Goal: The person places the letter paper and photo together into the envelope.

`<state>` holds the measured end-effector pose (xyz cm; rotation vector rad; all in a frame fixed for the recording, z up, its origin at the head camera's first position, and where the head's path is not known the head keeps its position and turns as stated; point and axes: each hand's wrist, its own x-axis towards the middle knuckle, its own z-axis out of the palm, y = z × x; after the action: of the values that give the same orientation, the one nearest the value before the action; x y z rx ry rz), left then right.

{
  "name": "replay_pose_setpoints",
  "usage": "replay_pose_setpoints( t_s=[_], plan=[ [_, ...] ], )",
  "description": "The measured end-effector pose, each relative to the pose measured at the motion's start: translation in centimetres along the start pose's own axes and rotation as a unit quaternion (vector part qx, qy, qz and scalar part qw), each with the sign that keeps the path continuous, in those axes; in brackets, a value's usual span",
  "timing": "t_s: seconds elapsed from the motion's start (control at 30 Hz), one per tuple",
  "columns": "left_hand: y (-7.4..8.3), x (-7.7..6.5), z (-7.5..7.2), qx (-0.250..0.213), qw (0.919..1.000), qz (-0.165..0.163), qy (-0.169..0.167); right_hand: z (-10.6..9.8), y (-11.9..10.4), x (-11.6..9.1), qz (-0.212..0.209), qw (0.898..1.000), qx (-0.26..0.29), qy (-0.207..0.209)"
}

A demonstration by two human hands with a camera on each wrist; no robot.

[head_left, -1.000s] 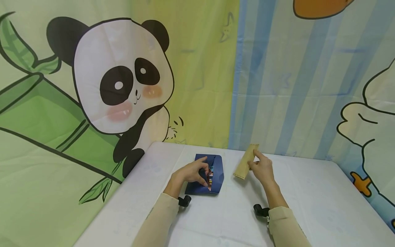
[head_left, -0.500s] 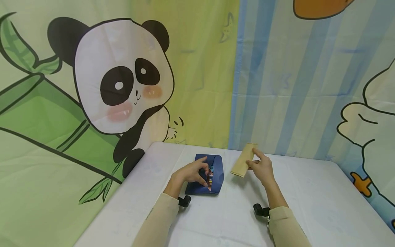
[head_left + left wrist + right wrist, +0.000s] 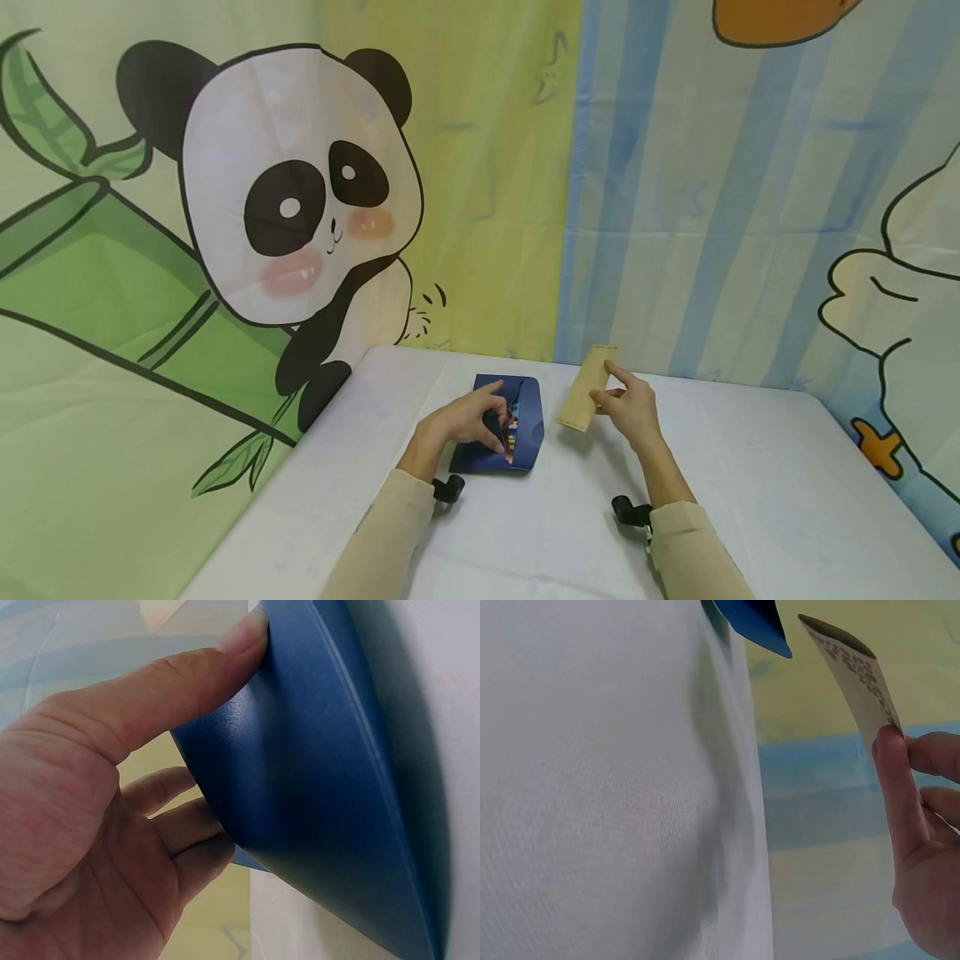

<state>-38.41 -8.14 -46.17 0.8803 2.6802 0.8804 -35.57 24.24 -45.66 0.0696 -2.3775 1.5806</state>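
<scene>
A dark blue envelope [image 3: 530, 425] lies on the table with its flap open towards the right. Its mouth is held apart by my left hand [image 3: 474, 418], and something with a colourful print shows inside. In the left wrist view the thumb [image 3: 244, 637] presses one face of the bowed blue paper, with the other fingers partly hidden behind its edge. To the right, my right hand [image 3: 636, 410] pinches a folded strip of tan paper [image 3: 587, 392] raised above the table. Dark writing marks one end of that paper [image 3: 855, 682] in the right wrist view.
The table [image 3: 517, 533] has a white cloth on it. Behind stands a printed curtain [image 3: 487, 183] with a panda and blue stripes, close to the table's far edge. Each wrist wears a small black camera [image 3: 630, 510].
My right hand has moved slightly left with the folded tan paper, bringing it nearer the blue envelope. The left hand and the envelope have stayed in place.
</scene>
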Motion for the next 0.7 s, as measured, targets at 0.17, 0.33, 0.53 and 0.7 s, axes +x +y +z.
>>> replay_pose_setpoints(
  t_s=[0.17, 0.33, 0.53, 0.7],
  plan=[
    [0.1, 0.0, -0.1, -0.003, 1.0000, -0.002, 0.001, 0.5, 0.0, 0.1, 0.004, 1.000, 0.022, -0.018],
    [0.1, 0.0, -0.3, -0.004, 1.0000, 0.002, -0.003, 1.3, -0.1, 0.0, 0.018, 0.999, 0.020, -0.034],
    [0.1, 0.0, -0.2, -0.001, 1.0000, 0.004, -0.003, 2.4, -0.7, -0.2, 0.030, 0.997, 0.030, -0.070],
    [0.1, 0.0, -0.1, -0.003, 1.0000, 0.000, -0.004, 3.2, -1.1, -0.5, 0.026, 0.994, 0.035, -0.096]
  ],
)
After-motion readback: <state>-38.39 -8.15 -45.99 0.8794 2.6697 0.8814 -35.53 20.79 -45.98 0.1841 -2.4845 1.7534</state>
